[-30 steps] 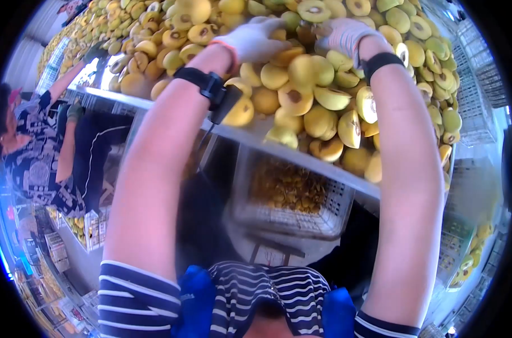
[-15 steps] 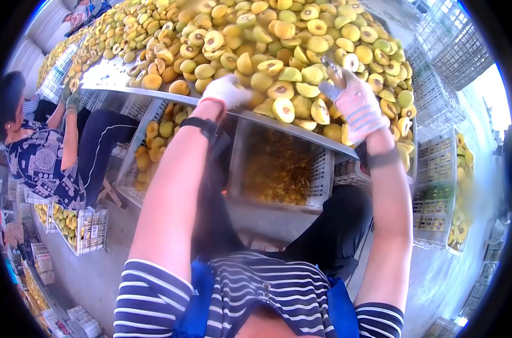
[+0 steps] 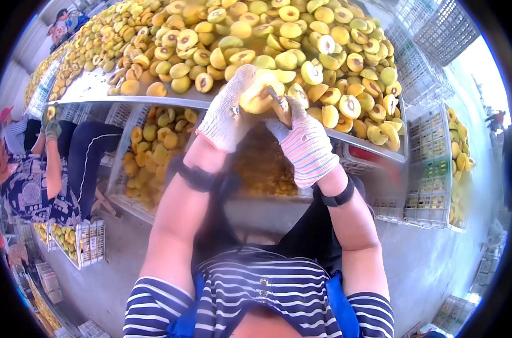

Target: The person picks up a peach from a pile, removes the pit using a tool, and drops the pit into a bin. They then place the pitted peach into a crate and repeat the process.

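My left hand (image 3: 229,112), in a pale knit glove, holds a yellow fruit half (image 3: 258,93) over the table's front edge. A small tool with a metal tip and wooden handle (image 3: 280,107) is in my right hand (image 3: 307,143), which wears a striped glove. Its tip touches or nearly touches the fruit. Behind both hands, halved fruits (image 3: 290,29) lie heaped on the metal table (image 3: 87,85), many with their brown centres showing.
Below the table stand a crate of fruit halves (image 3: 119,188) at left and a bin of brownish bits (image 3: 261,169). Stacked crates (image 3: 428,141) stand at right. A seated co-worker (image 3: 36,180) is at left.
My hands have come together from their spread positions over the pile. My left hand now has a fruit half, and the tool in my right hand has moved left to it.
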`<state>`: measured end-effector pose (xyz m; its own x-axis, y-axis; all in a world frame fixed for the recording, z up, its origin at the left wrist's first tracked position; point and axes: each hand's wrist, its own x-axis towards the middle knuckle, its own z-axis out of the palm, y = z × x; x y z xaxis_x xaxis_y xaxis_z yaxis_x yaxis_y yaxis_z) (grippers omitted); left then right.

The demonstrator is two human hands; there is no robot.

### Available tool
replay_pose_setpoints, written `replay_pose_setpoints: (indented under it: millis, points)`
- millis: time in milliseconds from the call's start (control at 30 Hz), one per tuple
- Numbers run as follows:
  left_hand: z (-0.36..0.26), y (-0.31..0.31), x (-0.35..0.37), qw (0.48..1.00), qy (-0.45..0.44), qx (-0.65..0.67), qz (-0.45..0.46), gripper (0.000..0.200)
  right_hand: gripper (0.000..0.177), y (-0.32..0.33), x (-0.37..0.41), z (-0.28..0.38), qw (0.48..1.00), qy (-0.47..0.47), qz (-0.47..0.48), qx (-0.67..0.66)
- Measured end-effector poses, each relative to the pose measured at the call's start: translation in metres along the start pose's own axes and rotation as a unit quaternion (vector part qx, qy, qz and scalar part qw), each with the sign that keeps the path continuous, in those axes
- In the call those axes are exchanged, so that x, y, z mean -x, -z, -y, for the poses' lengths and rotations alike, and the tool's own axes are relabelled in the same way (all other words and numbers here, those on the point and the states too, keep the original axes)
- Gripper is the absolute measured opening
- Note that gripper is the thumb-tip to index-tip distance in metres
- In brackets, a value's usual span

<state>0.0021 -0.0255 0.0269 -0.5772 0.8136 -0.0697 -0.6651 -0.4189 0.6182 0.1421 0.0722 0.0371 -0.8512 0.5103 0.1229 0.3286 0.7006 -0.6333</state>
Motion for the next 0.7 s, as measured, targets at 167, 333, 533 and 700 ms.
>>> replay_pose_setpoints:
  millis: [167, 333, 533, 700]
  points:
    - [0.011, -0.003, -0.022, 0.999, 0.028, 0.044, -0.012, 0.037, 0.045, -0.01, -0.023, -0.029, 0.96, 0.033, -0.191, -0.204]
    - [0.043, 0.002, -0.035, 0.926, -0.176, -0.331, 0.052, 0.023, 0.039, -0.012, -0.029, -0.027, 0.981, 0.007, -0.138, -0.138]
    - [0.038, -0.006, -0.024, 0.995, -0.073, -0.056, -0.046, 0.03, 0.026, -0.018, -0.036, -0.004, 0.913, -0.146, -0.149, -0.35]
    - [0.036, -0.001, -0.013, 0.988, -0.109, -0.068, -0.091, 0.028, 0.033, -0.032, -0.036, -0.009, 0.912, -0.099, -0.116, -0.381]
